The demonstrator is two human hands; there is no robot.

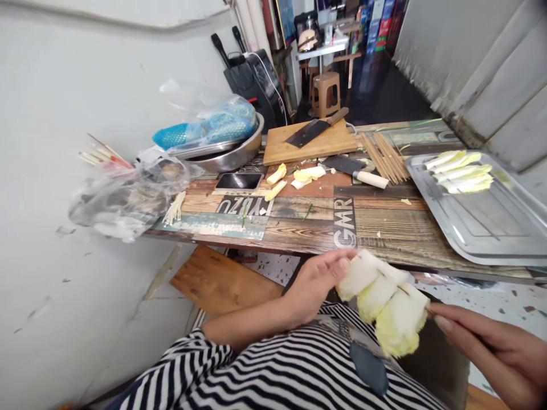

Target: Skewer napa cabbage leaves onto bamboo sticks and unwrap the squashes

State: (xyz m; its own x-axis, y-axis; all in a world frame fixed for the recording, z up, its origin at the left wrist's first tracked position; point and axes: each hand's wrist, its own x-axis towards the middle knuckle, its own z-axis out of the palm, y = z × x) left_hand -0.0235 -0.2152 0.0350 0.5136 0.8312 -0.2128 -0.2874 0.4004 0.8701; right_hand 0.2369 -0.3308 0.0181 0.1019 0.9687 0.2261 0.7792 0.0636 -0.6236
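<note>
Several pieces of napa cabbage leaf [399, 310], white at the top and yellow at the frilled ends, hang side by side on a thin wooden skewer [404, 290] in front of my lap. My left hand [314, 285] is closed on the leftmost cabbage piece, pinching it between thumb and fingers. On the other side, my right hand [482, 336] grips the skewer's end close to the last piece. Most of the skewer is hidden by the leaves. A metal tray [478, 228] at the right holds more skewered cabbage leaves [461, 171].
On the wooden table [299, 228] lie bamboo skewers [384, 156], a knife with a pale handle [371, 179], cabbage scraps [307, 175], a phone [239, 181] and enoki mushrooms [174, 209]. Behind are a cutting board [277, 145] with a cleaver [307, 132] and a metal bowl [239, 156] under bags.
</note>
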